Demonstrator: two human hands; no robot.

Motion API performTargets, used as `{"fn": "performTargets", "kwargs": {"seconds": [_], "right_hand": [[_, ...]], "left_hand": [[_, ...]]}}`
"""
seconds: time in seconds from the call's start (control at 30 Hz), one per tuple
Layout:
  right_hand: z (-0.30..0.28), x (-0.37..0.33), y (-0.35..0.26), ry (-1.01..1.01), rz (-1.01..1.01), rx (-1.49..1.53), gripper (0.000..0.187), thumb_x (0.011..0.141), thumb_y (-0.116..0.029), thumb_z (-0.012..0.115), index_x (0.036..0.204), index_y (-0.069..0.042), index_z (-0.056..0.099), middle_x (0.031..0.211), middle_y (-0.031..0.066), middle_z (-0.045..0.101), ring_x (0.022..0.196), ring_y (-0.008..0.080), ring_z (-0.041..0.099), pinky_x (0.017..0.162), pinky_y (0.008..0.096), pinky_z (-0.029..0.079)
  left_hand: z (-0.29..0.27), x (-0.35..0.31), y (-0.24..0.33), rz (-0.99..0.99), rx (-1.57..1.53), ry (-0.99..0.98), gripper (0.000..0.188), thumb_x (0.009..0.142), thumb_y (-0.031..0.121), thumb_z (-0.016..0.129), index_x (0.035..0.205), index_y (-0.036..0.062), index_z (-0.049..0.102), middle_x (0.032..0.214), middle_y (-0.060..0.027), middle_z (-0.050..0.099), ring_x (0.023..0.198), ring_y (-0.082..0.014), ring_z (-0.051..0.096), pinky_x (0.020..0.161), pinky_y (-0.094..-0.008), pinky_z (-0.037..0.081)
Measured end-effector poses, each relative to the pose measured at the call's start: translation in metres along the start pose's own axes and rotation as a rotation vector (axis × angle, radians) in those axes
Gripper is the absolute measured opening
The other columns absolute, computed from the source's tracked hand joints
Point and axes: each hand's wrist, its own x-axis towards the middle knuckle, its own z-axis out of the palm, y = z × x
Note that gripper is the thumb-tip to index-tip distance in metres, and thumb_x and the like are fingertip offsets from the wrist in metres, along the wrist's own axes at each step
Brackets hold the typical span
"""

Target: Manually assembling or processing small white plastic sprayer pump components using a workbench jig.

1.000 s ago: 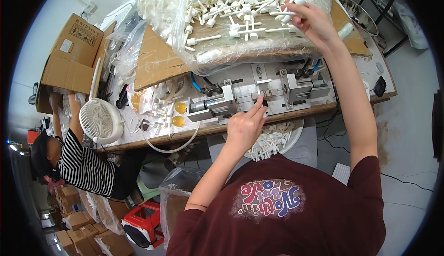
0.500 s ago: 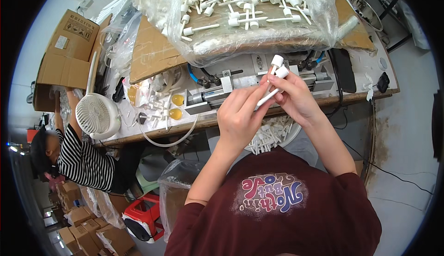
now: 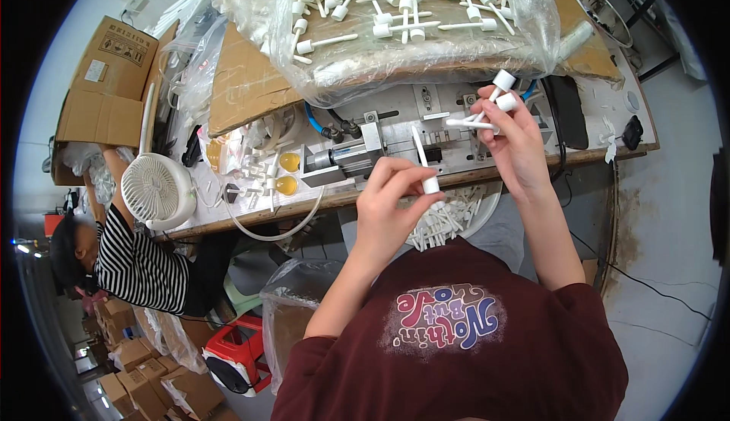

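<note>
Just ahead of the chest in the head view, the two hands are held apart, each closed on its own load. The left hand (image 3: 399, 196) pinches one white stick (image 3: 420, 147) by its short round cap, between thumb and fingertips, with the slightly bent stem pointing away from the body. To its right and a little farther forward, the right hand (image 3: 515, 136) holds a small bunch of capped sticks (image 3: 503, 81) in its fingers, caps up and stems crossing toward the left hand; the exact count is hard to tell.

Beyond the left hand and partly behind it sits a metal machine (image 3: 342, 164) on the table. Below and between the hands is a white bowl (image 3: 493, 209) of small white pieces. Farther forward of both hands, a heap of similar sticks (image 3: 403, 10) lies on clear plastic (image 3: 426, 60).

Each stick looks light and fairly stiff, probably smooth plastic, so it may roll or slip between the fingers. The wide cap seems the best place to take hold; the thin stem would likely suffer from sideways bending.
</note>
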Motion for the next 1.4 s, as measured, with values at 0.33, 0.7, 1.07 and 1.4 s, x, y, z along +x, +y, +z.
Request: {"fn": "performTargets", "kwargs": {"seconds": [0.33, 0.7, 1.07, 1.4], "right_hand": [[0.004, -0.024, 0.006, 0.032, -0.328, -0.438, 0.016, 0.096, -0.005, 0.062, 0.111, 0.000, 0.064, 0.112, 0.0100, 0.066, 0.085, 0.0080, 0.060, 0.075, 0.0223, 0.048], [0.010, -0.029, 0.029, 0.116, -0.369, -0.250, 0.014, 0.097, -0.001, 0.059, 0.110, 0.002, 0.061, 0.120, 0.0161, 0.064, 0.095, 0.0181, 0.068, 0.086, 0.0292, 0.055], [0.026, -0.036, 0.046, 0.024, -0.343, -0.290, 0.017, 0.100, -0.009, 0.057, 0.113, 0.002, 0.062, 0.114, 0.0117, 0.067, 0.099, 0.0120, 0.065, 0.086, 0.0256, 0.052], [0.002, -0.039, 0.028, 0.000, -0.444, -0.452, 0.020, 0.096, 0.004, 0.057, 0.115, 0.004, 0.060, 0.118, 0.0147, 0.066, 0.099, 0.0206, 0.070, 0.081, 0.0283, 0.057]], "left_hand": [[0.023, 0.005, -0.029, 0.304, 0.754, -0.073, 0.026, 0.076, 0.011, 0.076, 0.101, 0.0063, 0.073, 0.118, -0.0042, 0.070, 0.072, -0.0159, 0.068, 0.061, -0.0296, 0.049], [0.024, 0.014, -0.009, 0.276, 0.487, 0.021, 0.038, 0.070, 0.011, 0.082, 0.105, 0.0049, 0.068, 0.102, -0.0062, 0.070, 0.065, -0.0203, 0.064, 0.063, -0.0315, 0.052], [0.018, 0.017, 0.009, 0.274, 0.237, 0.090, 0.035, 0.077, 0.007, 0.079, 0.109, 0.0010, 0.065, 0.092, -0.0093, 0.064, 0.073, -0.0213, 0.065, 0.060, -0.0329, 0.052], [0.026, 0.001, -0.034, 0.353, 0.649, -0.011, 0.024, 0.078, 0.017, 0.078, 0.099, 0.0072, 0.073, 0.118, -0.0075, 0.070, 0.065, -0.0213, 0.067, 0.060, -0.0286, 0.053]]}}
